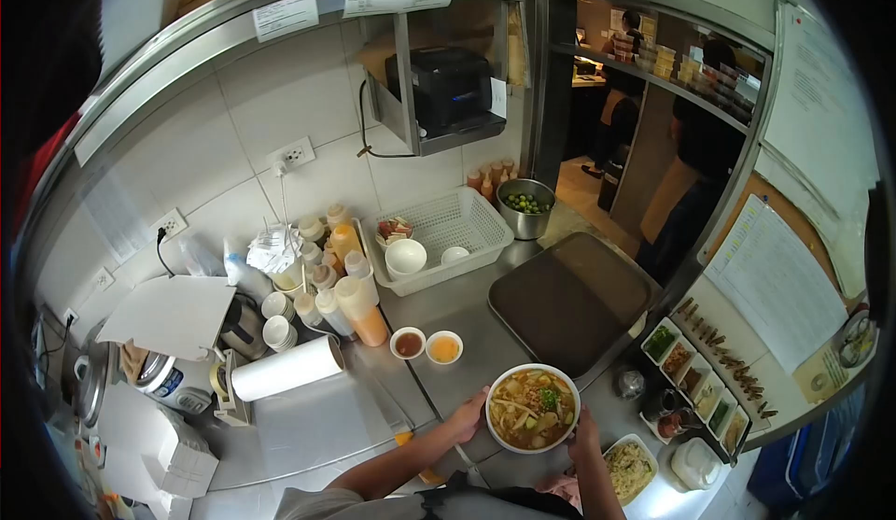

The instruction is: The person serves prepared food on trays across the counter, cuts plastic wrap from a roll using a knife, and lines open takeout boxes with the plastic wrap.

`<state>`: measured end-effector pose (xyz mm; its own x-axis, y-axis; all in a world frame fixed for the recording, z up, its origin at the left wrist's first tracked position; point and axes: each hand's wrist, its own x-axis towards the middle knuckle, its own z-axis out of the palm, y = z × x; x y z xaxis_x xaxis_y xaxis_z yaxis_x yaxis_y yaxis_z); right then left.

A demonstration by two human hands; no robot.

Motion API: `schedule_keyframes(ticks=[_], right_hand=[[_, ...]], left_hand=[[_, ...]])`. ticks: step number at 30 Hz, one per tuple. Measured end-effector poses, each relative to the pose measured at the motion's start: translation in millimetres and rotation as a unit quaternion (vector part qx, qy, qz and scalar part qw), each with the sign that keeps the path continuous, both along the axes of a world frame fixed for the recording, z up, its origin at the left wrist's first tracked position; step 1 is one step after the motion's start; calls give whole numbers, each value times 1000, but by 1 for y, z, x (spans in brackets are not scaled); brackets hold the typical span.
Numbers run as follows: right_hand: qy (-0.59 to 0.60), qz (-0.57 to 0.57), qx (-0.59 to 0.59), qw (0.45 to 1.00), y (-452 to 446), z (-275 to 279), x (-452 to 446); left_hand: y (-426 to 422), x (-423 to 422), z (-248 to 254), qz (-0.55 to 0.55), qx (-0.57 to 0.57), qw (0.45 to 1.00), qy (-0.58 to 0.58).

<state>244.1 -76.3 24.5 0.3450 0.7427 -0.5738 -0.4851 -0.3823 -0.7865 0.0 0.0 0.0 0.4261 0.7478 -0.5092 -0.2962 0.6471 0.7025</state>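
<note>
your left hand (470,415) and right hand (584,432) holding a soup bowl (533,450), dark tray (567,303) at its one o'clock, orange sauce (444,348) at ten, yellowish food (630,470) at four

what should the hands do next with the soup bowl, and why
Probably move the soup bowl forward onto the brown serving tray: the left hand and right hand hold the bowl's opposite sides, and the tray lies flat just beyond it.

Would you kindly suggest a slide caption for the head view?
A left hand and a right hand hold a round white bowl of brown soup near a dark rectangular tray.
</note>
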Motion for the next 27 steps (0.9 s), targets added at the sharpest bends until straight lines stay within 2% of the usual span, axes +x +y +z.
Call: schedule_keyframes(ticks=[3,5,7,9,11,13,15,21,24,27], right_hand=[[17,2,-7,1000,4,20,-19],[33,-2,27,999,21,28,-22],[15,-3,86,996,47,35,-6],[-2,-54,29,998,71,78,-12],[-11,-71,49,996,101,80,-5],[-5,-41,96,995,138,83,11],[-6,-82,92,992,181,43,42],[-14,-103,60,993,268,27,85],[-59,-55,52,995,299,-6,110],[-176,-40,-10,984,308,-16,116]], left_hand=[[5,-17,18,-1,15,998,63],[30,-18,30,-16,66,993,93],[54,6,73,9,51,992,113],[83,19,86,-6,77,990,118],[120,26,59,-14,98,993,70],[167,40,54,-29,103,990,96],[204,65,50,-44,118,987,98],[291,111,37,-67,156,982,85],[315,124,27,-74,146,984,77],[325,130,20,-89,132,982,98]])
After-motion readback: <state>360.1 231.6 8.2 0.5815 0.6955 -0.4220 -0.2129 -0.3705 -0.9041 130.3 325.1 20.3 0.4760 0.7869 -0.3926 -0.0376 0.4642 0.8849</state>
